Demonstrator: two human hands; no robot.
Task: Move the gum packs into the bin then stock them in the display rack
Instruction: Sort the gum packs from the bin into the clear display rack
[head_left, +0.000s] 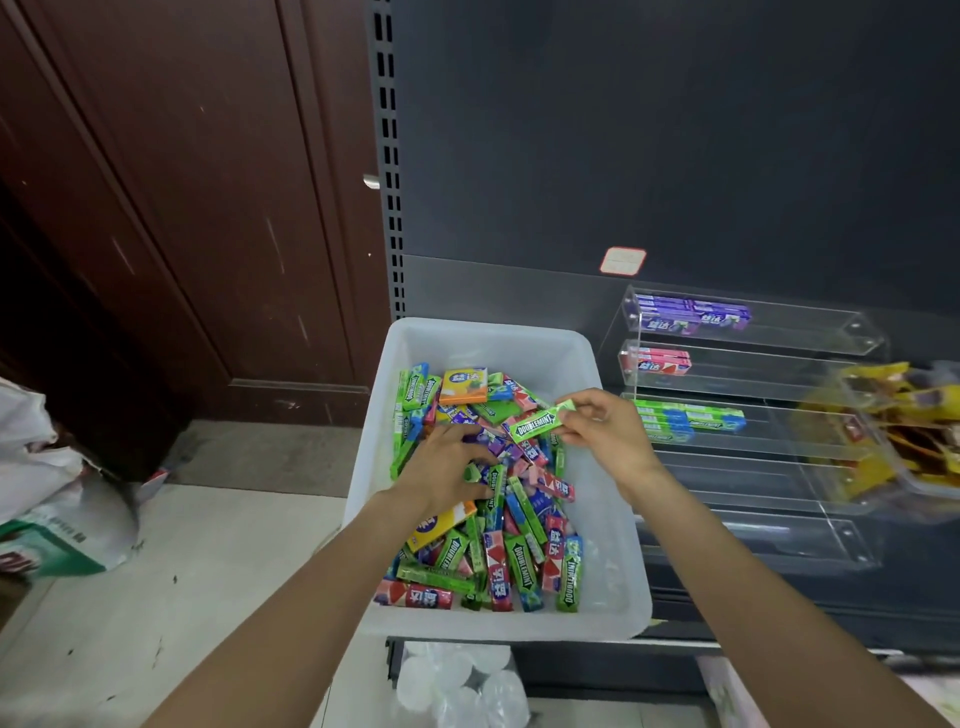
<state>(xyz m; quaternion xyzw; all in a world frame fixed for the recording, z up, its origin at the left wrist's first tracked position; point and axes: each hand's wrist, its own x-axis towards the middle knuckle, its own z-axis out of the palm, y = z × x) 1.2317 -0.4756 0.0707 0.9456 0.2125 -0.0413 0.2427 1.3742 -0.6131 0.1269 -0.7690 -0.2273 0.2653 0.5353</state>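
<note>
Gum packs (498, 499), bright mixed wrappers, fill the translucent white plastic bin (608, 519). My right hand (605, 434) pinches a green Doublemint stick (537, 425) above it; my left hand (447, 467) digs in, fingers curled among packs. Right of the bin, the clear acrylic tiered rack (753, 374) holds a few rows.

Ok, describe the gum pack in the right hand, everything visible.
The Doublemint pack is a slim bright-green stick pack with a glossy wrapper and white DOUBLEMINT lettering on a darker green arrow band. It is held nearly level, tilted slightly, above the pile in the white bin. The right hand pinches its right end; nothing else visibly touches it.
</note>
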